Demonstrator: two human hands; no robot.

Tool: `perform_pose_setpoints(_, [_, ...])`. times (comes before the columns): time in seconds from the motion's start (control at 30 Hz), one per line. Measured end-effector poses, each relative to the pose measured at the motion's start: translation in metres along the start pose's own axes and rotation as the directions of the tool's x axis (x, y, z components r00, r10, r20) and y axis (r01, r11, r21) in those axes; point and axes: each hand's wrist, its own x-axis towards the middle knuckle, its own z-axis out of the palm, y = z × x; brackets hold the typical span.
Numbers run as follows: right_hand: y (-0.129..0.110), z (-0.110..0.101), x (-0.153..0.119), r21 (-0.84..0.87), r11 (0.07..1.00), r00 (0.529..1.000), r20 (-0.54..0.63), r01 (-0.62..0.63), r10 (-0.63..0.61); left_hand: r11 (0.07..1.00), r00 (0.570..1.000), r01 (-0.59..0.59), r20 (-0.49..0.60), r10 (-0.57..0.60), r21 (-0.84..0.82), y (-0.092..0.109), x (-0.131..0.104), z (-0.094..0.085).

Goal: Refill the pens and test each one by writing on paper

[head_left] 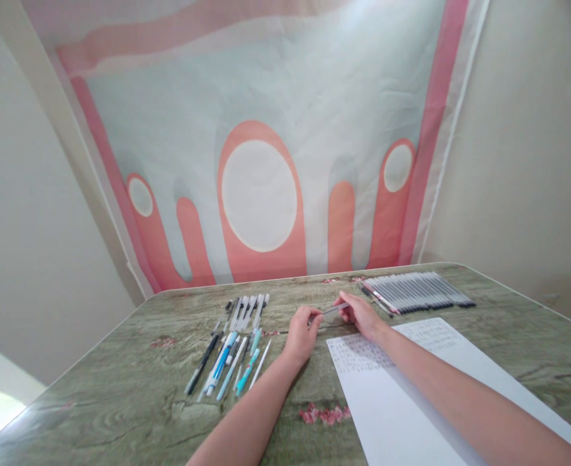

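A slim greyish pen [333,309] spans the gap between my two hands above the far middle of the table. My left hand [302,333] has its fingers closed around the left end. With thumb and fingers pinched together, my right hand [357,313] grips the opposite end, its forearm crossing a white sheet with handwriting [392,401]. To the left of my left hand lie several loose pens, among them a turquoise pen [247,372], a blue-and-white pen [222,362] and a dark pen [202,364]. Fine detail of the held pen is too small to make out.
Behind my right hand, a neat row of clear pens with dark ends [416,291] lies near the table's far edge. Several clear pens [249,312] lie at the back left. A printed pink-and-grey cloth [261,194] hangs beyond the wood-patterned tabletop [134,382].
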Motion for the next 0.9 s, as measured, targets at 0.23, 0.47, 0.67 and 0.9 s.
perform_pose_setpoints(0.23, [-0.030,-0.012,-0.004,-0.539,0.821,0.945,0.326,0.186,0.000,0.992,0.999,-0.026,-0.026,0.030,0.119,-0.003,0.002,-0.005])
perform_pose_setpoints(0.47, [-0.046,-0.017,-0.012,-0.867,0.370,0.932,0.362,0.335,0.003,0.981,0.991,-0.135,0.023,0.134,0.140,0.008,0.001,-0.005])
perform_pose_setpoints(0.67, [-0.044,-0.027,-0.009,-0.997,0.003,0.996,-0.078,-0.078,-0.047,0.978,0.989,-0.140,-0.031,0.146,0.154,0.008,0.000,-0.005])
perform_pose_setpoints(0.9, [-0.040,-0.048,-0.004,-0.962,-0.087,0.965,-0.252,-0.258,-0.070,0.978,0.989,-0.145,0.023,0.143,0.150,0.004,-0.002,-0.004])
